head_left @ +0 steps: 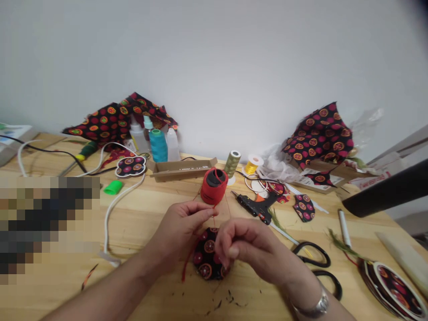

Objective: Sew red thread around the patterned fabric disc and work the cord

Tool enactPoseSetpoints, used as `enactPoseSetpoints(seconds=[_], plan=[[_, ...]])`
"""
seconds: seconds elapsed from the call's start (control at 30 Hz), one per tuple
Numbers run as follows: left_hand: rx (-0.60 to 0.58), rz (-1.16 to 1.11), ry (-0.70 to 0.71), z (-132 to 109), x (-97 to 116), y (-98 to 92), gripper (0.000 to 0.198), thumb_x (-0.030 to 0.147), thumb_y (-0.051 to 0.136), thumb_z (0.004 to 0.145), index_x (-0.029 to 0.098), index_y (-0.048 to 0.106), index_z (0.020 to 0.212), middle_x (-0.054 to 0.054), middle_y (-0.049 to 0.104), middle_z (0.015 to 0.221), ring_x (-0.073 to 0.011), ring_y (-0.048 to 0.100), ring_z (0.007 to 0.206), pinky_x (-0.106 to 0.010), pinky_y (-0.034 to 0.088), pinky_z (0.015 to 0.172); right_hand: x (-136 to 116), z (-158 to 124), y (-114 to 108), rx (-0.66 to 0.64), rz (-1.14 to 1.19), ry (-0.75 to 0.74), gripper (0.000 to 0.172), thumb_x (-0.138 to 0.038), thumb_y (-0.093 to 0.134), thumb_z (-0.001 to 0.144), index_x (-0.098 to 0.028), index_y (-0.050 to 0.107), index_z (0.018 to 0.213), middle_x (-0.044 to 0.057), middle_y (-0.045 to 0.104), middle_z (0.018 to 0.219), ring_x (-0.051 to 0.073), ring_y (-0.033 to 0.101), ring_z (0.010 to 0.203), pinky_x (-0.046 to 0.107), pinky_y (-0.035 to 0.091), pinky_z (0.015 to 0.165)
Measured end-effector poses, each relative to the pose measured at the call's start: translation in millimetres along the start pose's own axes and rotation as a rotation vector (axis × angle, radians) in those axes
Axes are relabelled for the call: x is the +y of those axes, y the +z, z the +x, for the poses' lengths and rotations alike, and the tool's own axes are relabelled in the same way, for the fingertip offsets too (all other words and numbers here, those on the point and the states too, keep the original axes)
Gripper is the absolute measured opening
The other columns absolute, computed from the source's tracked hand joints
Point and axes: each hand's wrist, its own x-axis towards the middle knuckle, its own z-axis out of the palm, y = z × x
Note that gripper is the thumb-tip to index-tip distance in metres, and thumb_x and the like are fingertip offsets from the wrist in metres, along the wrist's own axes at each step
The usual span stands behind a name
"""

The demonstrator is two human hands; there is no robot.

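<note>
My left hand (pixel 182 225) pinches a thin red thread (pixel 214 217) between thumb and fingertips, just in front of a red thread spool (pixel 214 186). My right hand (pixel 245 247) is curled closed over a small padded piece of black fabric with red and orange circles (pixel 205 261) that lies on the wooden table (pixel 150 285). Its fingers press on the piece's right edge. A loose red thread end trails down to the left of the fabric piece.
A black glue gun (pixel 256 207) and black scissors (pixel 317 263) lie to the right. Behind are a cardboard tray (pixel 182 169), teal, olive and yellow spools, bottles, and patterned fabric heaps at both sides. A white cable (pixel 112 209) runs at left. Round patterned discs (pixel 393 290) sit far right.
</note>
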Motion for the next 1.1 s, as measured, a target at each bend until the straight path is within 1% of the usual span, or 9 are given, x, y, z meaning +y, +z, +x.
enactPoseSetpoints(seconds=[0.1,0.2,0.23,0.3,0.4,0.47,0.6,0.77,1.1], plan=[[0.026,0.051,0.041,2,2,-1.4,0.015,0.029,0.064,0.070,0.015,0.070,0.073,0.000,0.067,0.066,-0.0109,0.055,0.056,-0.021,0.041,0.054,-4,0,1,-0.159,-0.101,0.086,0.010,-0.018,0.052,0.081,-0.015,0.053,0.072,0.000,0.051,0.069,0.009,0.047,0.062,0.021,0.040,0.059],[0.040,0.086,0.088,3,5,-2.1,0.012,0.026,0.065,0.069,0.016,0.071,0.071,-0.003,0.070,0.077,-0.0151,0.059,0.075,-0.023,0.043,0.070,-7,2,2,-0.237,-0.246,0.093,0.010,-0.017,0.052,0.081,-0.015,0.055,0.071,-0.001,0.050,0.066,0.008,0.045,0.061,0.018,0.040,0.058],[0.043,0.088,0.096,3,5,-2.2,0.012,0.026,0.065,0.069,0.016,0.071,0.071,-0.003,0.070,0.077,-0.0151,0.059,0.075,-0.023,0.042,0.069,-7,3,3,-0.251,-0.274,0.087,0.011,-0.018,0.052,0.081,-0.015,0.055,0.071,-0.001,0.050,0.066,0.008,0.046,0.061,0.018,0.040,0.057],[0.048,0.073,0.082,2,5,-2.5,0.013,0.027,0.065,0.068,0.016,0.071,0.072,-0.001,0.067,0.067,-0.0120,0.055,0.061,-0.021,0.041,0.058,-8,4,3,-0.267,-0.310,0.077,0.012,-0.019,0.051,0.081,-0.015,0.056,0.071,-0.002,0.051,0.065,0.008,0.047,0.060,0.016,0.041,0.055],[0.008,-0.033,0.018,2,3,-3.8,0.019,0.031,0.064,0.069,0.015,0.070,0.077,0.006,0.046,0.043,-0.0056,0.032,0.039,-0.019,0.026,0.040,-8,3,2,-0.253,-0.339,0.065,0.013,-0.019,0.051,0.082,-0.015,0.057,0.071,-0.001,0.053,0.065,0.008,0.050,0.061,0.016,0.043,0.057],[-0.014,-0.116,0.024,2,1,-4.7,0.021,0.032,0.064,0.069,0.013,0.069,0.078,0.008,0.040,0.042,-0.0043,0.024,0.038,-0.018,0.019,0.038,-8,2,1,-0.247,-0.343,0.054,0.014,-0.020,0.051,0.082,-0.015,0.058,0.072,0.000,0.054,0.066,0.009,0.051,0.061,0.017,0.045,0.058],[-0.001,-0.157,0.061,4,1,-5.1,0.020,0.029,0.066,0.067,0.012,0.069,0.075,0.004,0.048,0.050,-0.0038,0.024,0.041,-0.019,0.015,0.038,-10,1,0,-0.264,-0.344,0.048,0.015,-0.022,0.051,0.082,-0.015,0.059,0.073,0.000,0.055,0.065,0.009,0.051,0.060,0.018,0.046,0.058],[-0.005,-0.107,0.068,4,2,-4.9,0.020,0.031,0.064,0.069,0.012,0.068,0.075,0.005,0.043,0.048,-0.0048,0.023,0.041,-0.020,0.014,0.039,-15,-1,1,-0.251,-0.318,0.066,0.017,-0.020,0.050,0.082,-0.014,0.058,0.068,0.000,0.055,0.064,0.009,0.052,0.059,0.018,0.047,0.059],[0.024,-0.010,0.087,4,2,-6.6,0.020,0.034,0.063,0.069,0.015,0.068,0.074,0.007,0.036,0.042,-0.0070,0.027,0.041,-0.020,0.018,0.040,-17,-10,-4,-0.239,-0.297,0.047,0.017,-0.023,0.051,0.083,-0.015,0.062,0.071,0.002,0.060,0.067,0.011,0.057,0.065,0.020,0.049,0.062]])
